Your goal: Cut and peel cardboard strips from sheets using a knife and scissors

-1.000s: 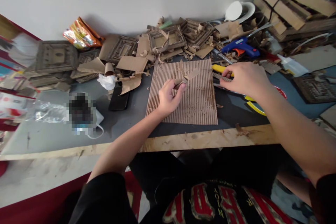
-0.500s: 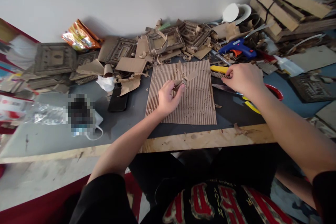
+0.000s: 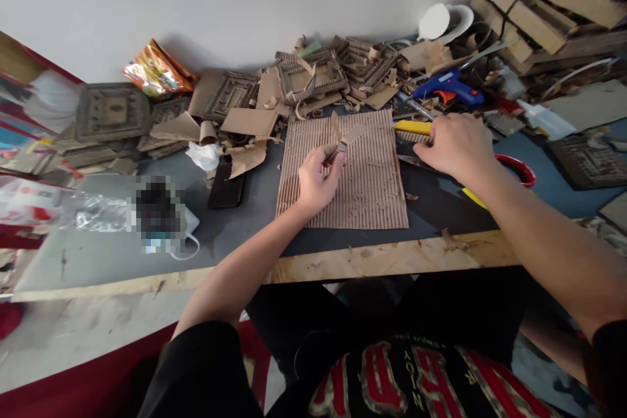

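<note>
My left hand (image 3: 318, 176) is closed in a pinch on a small cardboard piece (image 3: 350, 136) with flat, petal-like strips sticking out. It holds the piece over a square sheet of corrugated cardboard (image 3: 362, 196), ribs facing up. To the right of the sheet, my right hand (image 3: 460, 144) is bent low over the table, its fingers curled down and mostly hidden. Scissors (image 3: 516, 170) with red and yellow on the handles lie partly beneath this hand. Just beyond its fingertips is a yellow-handled tool (image 3: 411, 126) with a short corrugated strip (image 3: 409, 136) beside it.
A blue glue gun (image 3: 450, 88) lies behind my right hand. Cardboard frames (image 3: 313, 75) and scraps line the wall. On the left are a black phone (image 3: 226, 186), crumpled tissue (image 3: 203, 155) and an orange wrapper (image 3: 159, 72). A wooden strip (image 3: 343, 260) edges the table's front.
My right hand has shifted slightly, covering more of the scissors' handles. The left hand keeps its hold on the cardboard piece, which is turned a little. The whole view has slid slightly right.
</note>
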`<state>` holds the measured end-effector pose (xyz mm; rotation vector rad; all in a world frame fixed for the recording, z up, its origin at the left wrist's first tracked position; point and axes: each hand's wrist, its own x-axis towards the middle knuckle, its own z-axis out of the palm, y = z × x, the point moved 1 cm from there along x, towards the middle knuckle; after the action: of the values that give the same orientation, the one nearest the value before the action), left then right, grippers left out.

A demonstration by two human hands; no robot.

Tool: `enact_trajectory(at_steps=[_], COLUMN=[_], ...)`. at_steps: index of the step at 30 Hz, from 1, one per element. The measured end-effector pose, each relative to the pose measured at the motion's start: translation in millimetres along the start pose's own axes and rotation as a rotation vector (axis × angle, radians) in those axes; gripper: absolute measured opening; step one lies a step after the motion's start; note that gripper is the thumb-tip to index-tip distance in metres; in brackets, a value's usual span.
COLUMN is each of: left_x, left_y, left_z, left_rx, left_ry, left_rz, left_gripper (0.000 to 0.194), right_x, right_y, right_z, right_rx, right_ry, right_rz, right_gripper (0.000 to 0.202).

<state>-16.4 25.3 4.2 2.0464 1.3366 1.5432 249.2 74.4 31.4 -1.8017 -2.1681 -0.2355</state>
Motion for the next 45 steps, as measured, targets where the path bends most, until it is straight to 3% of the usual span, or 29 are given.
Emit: enact_trajectory(at_steps=[4,6,10,12,14,18,22,24,29,33,38,40,45], left_x=[0,0,1,1,2,2,2,2,2,3,3,3,3], left_y=[2,3,1,0,0,1,1,1,-1,-6,-9,-9,-9], left_z=[-0.4,-0.5,-0.3,0.1,0.3,0.1,0.3,0.3,-0.1,1.1,4.2,5.2,5.1], left_rx=[-0.029,-0.053,-0.023,-0.016,-0.026,-0.035,-0.069,-0.110,-0.249,-0.400,-0.460,-0.479,-0.455], left_ry=[-0.020,-0.037,-0.045,-0.079,-0.123,-0.149,-0.148,-0.152,-0.192,-0.200,-0.164,-0.153,-0.173], left_rz=[-0.021,-0.038,-0.032,-0.031,-0.029,-0.007,-0.020,-0.030,-0.054,-0.105,-0.141,-0.149,-0.146], left_gripper=[0.019,0.020,0.022,0.023,0.023,0.024,0.025,0.024,0.025,0.027,0.031,0.033,0.033], right_x=[-1,-1,5,7,8,3,-1,-1,-9,-20,-26,-27,-28], right_y=[-11,-12,0,8,13,6,-6,-7,-14,-30,-42,-43,-41], right_z=[-20,-23,-10,1,10,8,0,-2,-7,-12,-9,-5,2], right_rx=[-0.129,-0.135,-0.023,0.015,0.006,-0.037,-0.054,0.036,0.292,0.366,0.412,0.395,0.349], right_ry=[-0.162,-0.150,0.054,0.045,0.004,0.089,0.124,0.144,0.271,0.314,0.357,0.334,0.167], right_rz=[0.124,0.143,-0.046,-0.154,-0.158,-0.098,0.117,0.153,-0.103,-0.376,-0.564,-0.568,-0.396], right_gripper=[0.035,0.032,0.035,0.039,0.040,0.040,0.039,0.034,0.034,0.043,0.033,0.032,0.041])
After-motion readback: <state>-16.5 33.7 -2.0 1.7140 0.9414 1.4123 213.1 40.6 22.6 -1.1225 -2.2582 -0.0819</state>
